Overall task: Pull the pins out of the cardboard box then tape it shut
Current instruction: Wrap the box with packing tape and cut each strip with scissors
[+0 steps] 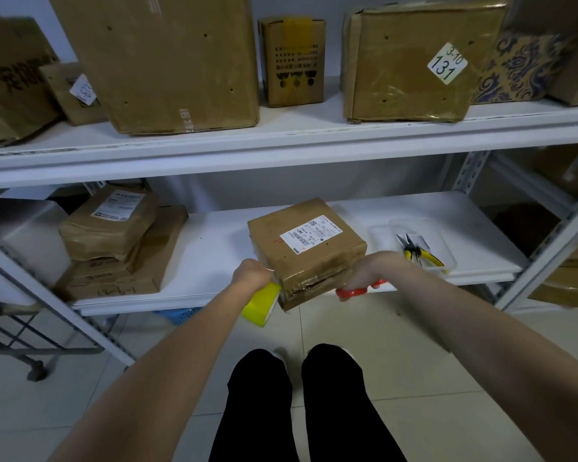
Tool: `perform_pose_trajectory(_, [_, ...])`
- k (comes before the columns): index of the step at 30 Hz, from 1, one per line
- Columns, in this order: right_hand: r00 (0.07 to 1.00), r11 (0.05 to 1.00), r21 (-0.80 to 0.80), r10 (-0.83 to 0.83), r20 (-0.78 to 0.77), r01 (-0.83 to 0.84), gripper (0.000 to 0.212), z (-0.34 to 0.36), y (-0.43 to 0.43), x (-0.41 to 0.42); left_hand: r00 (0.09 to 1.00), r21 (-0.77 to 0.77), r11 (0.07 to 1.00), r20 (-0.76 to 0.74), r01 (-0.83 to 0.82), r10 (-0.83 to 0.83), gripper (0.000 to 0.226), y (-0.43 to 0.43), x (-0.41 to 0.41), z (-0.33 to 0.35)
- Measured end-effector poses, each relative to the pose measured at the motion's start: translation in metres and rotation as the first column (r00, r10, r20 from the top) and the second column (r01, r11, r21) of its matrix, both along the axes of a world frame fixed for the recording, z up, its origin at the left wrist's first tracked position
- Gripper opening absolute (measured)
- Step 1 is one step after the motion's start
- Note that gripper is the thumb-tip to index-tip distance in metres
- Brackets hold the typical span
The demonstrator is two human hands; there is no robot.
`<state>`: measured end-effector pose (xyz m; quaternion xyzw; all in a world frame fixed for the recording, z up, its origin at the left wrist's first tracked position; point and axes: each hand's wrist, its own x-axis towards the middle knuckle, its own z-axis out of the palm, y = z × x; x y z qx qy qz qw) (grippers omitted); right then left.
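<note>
A small cardboard box (306, 243) with a white shipping label sits at the front edge of the lower white shelf (214, 248), its near corner jutting over the edge. Clear tape wraps its front side. My left hand (252, 273) grips a yellow tape roll (261, 305) at the box's left side. My right hand (364, 270) is closed around red-handled scissors (357, 291) against the box's right side; the blades are hidden.
Yellow-handled pliers (419, 253) lie in a clear tray (447, 258) right of the box. Stacked parcels (114, 241) stand at the shelf's left. Larger boxes (167, 58) fill the upper shelf. A metal cart (17, 331) stands at the left on the tiled floor.
</note>
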<state>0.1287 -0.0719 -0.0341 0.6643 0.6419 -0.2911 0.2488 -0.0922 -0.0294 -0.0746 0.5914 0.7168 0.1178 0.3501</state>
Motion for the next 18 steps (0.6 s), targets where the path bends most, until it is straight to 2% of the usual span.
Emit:
perform_pose_trajectory(2, [0.995,0.998,0.061,-0.015,-0.097,0.021,0.036,0.014,-0.001,0.018,1.0,-0.003,1.0,-0.004,-0.007,0.007,0.029,-0.001,0.002,0.0])
perform_pose_trajectory(5, [0.987,0.989,0.135,-0.032,-0.158,0.054,0.029,0.035,-0.003,0.036,1.0,0.003,1.0,-0.002,-0.019,0.019,0.031,-0.001,0.007,0.0])
perform_pose_trajectory(7, [0.973,0.967,0.22,-0.078,-0.218,0.127,0.033,0.04,-0.001,0.04,1.0,0.0,1.0,0.001,-0.022,0.022,0.032,-0.004,0.009,0.002])
perform_pose_trajectory(9, [0.96,0.913,0.356,-0.106,-0.261,0.197,0.033,0.041,0.002,0.032,0.999,-0.008,0.999,0.017,-0.033,0.033,0.032,-0.006,0.008,0.002])
perform_pose_trajectory(12, [0.965,0.811,0.541,-0.105,-0.24,0.223,0.04,0.028,0.018,0.007,0.998,-0.032,0.999,0.046,-0.04,0.042,0.023,-0.006,0.002,0.002])
perform_pose_trajectory(16, [0.93,0.75,0.568,-0.174,-0.324,0.339,0.052,0.002,0.044,-0.029,0.986,-0.038,0.995,0.139,-0.087,0.091,0.018,-0.005,-0.007,0.003])
perform_pose_trajectory(18, [0.928,0.72,0.596,-0.194,-0.319,0.355,0.054,-0.006,0.051,-0.046,0.971,-0.033,0.992,0.202,-0.124,0.128,0.014,-0.004,-0.012,0.004])
